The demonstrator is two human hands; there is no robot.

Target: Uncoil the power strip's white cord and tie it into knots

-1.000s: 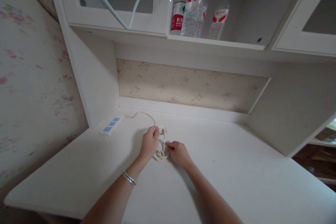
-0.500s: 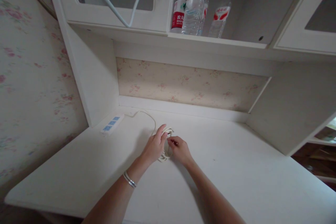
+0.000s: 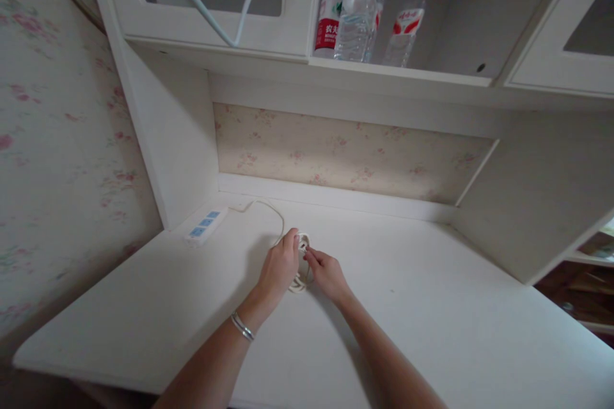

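Clearly, both hands are busy with one cord (image 3: 298, 285). It lies in loops between them, over the desk (image 3: 432, 313), partly hidden by the fingers. The left hand (image 3: 279, 263) grips the upper loops, its thumb and fingers closed round them, and wears bangles (image 3: 242, 326) at the wrist. Just beside it, the right hand (image 3: 328, 273) pinches at the same bundle with fingertips drawn together — probably on the cord's end, though the spot is too small to be sure. More loops hang just below the left hand's fingers, toward the right hand.

From beyond the left hand, a single run of cord curves away to the strip (image 3: 206, 227), which lies farther out and to that hand's left, its blue sockets facing up. Well above both hands is the cabinet (image 3: 403, 75) — bottles (image 3: 355, 25) stand in its open part, higher than the right hand's reach.
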